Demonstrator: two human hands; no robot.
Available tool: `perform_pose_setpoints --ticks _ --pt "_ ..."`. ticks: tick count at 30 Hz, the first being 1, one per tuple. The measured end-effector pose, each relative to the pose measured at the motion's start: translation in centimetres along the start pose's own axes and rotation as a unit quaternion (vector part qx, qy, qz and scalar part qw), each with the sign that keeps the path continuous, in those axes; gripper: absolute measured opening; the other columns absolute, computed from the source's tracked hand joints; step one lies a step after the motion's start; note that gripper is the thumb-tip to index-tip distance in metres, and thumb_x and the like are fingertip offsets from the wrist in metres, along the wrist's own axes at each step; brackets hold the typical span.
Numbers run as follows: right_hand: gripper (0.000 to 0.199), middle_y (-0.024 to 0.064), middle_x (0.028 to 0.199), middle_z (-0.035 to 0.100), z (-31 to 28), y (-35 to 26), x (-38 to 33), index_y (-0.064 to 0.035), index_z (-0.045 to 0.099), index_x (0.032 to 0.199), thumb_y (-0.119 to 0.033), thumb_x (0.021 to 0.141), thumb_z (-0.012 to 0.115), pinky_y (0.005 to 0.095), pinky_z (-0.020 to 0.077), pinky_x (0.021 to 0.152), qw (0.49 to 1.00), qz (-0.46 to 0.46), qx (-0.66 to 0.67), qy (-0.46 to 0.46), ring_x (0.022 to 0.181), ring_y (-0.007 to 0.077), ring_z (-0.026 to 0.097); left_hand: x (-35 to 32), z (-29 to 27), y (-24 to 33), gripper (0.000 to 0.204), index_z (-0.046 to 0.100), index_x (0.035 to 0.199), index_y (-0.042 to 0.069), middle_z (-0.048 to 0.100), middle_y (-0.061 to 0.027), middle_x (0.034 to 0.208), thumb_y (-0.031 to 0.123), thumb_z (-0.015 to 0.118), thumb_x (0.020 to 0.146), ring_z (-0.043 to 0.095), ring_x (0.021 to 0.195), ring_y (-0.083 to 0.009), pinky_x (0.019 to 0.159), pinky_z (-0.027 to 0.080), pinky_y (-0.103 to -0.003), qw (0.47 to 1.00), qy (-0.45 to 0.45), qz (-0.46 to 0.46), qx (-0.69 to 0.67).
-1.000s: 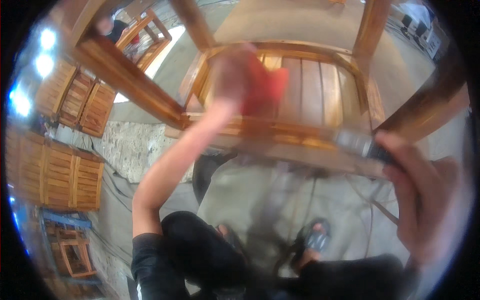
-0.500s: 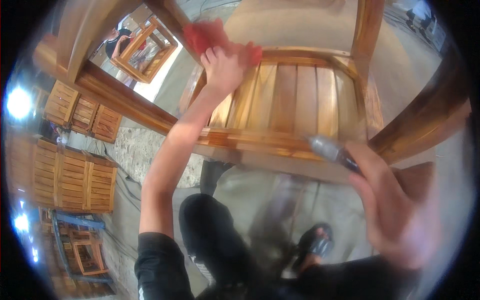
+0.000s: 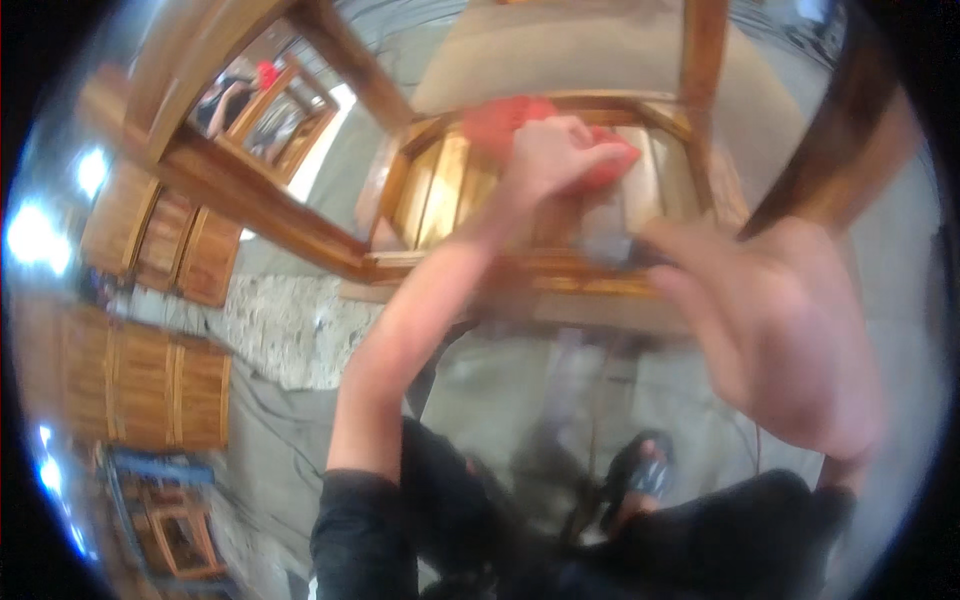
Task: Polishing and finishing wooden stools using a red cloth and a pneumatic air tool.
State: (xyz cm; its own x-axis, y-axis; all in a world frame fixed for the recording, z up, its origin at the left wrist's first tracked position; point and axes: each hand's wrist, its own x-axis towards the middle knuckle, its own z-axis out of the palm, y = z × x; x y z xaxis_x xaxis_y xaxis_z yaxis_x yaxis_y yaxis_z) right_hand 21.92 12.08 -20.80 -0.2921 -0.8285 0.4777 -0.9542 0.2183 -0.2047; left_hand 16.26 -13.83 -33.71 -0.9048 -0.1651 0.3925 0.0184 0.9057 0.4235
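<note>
My left hand (image 3: 552,160) is closed on a crumpled red cloth (image 3: 497,128), above the slatted wooden panel (image 3: 440,195) of a varnished furniture frame (image 3: 270,205). Whether the cloth touches the slats is hard to see. Closed around a hand tool with a rounded grey end (image 3: 606,246), my right hand (image 3: 785,320) is at the panel's near rail, on the right. Motion blurs the tool, and my fingers hide most of its dark body, so its exact kind does not show.
Wooden legs rise around the panel, including a thick dark one (image 3: 835,130) at right. Slatted wooden pieces (image 3: 145,375) stand at left, near a blue-grey metal frame (image 3: 165,465). Another person (image 3: 228,100) is beside a wooden frame at upper left. My sandalled foot (image 3: 645,470) is below.
My left hand has moved the red cloth rightward and slightly nearer, over the slats. My right hand and its tool have shifted up and left, closer to the cloth.
</note>
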Motion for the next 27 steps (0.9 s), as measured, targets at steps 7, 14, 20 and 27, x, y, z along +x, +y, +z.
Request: perform_pose_setpoints --ticks 7,14,20,27 --pt "0.019 0.011 0.071 0.063 -3.7 4.4 -10.0 -0.007 0.069 0.085 -0.015 0.07 0.062 0.0442 0.0527 0.063 0.973 0.22 0.006 -0.071 0.067 0.0317 0.063 -4.4 7.3 36.6 0.039 0.07 0.084 0.009 0.068 -0.0042 0.075 0.046 0.06 0.083 0.066 0.074 -0.022 0.075 0.052 -0.036 0.804 -0.429 0.318 -0.262" --pt "0.02 0.0102 0.072 0.065 -11.7 -5.6 -18.9 -0.0072 0.07 0.084 -0.02 0.071 0.062 0.0433 0.0522 0.06 0.868 0.467 -0.134 -0.098 0.068 0.0285 0.063 -16.9 -10.1 51.1 0.032 0.07 0.085 0.008 0.068 -0.0043 0.076 0.039 0.061 0.082 0.065 0.073 -0.0198 0.073 0.052 -0.035 0.545 -0.586 0.52 -0.299" --pt "0.021 0.0095 0.073 0.066 -8.8 -6.3 -17.1 -0.0073 0.07 0.084 -0.023 0.073 0.062 0.0426 0.0518 0.058 0.885 0.443 -0.081 -0.122 0.068 0.0258 0.064 -20.3 -11.8 50.4 0.027 0.069 0.086 0.007 0.068 -0.0044 0.076 0.032 0.061 0.082 0.065 0.073 -0.0178 0.071 0.051 -0.033 0.518 -0.665 0.495 -0.213" --pt "0.024 0.0087 0.074 0.067 -5.2 -3.0 -8.2 -0.0074 0.07 0.083 -0.028 0.075 0.062 0.0417 0.0514 0.055 0.967 0.191 -0.022 -0.167 0.069 0.0226 0.064 -18.5 -8.3 48.7 0.021 0.069 0.087 0.006 0.068 -0.0045 0.077 0.025 0.062 0.081 0.064 0.072 -0.0158 0.069 0.05 -0.032 0.659 -0.655 0.358 -0.095"
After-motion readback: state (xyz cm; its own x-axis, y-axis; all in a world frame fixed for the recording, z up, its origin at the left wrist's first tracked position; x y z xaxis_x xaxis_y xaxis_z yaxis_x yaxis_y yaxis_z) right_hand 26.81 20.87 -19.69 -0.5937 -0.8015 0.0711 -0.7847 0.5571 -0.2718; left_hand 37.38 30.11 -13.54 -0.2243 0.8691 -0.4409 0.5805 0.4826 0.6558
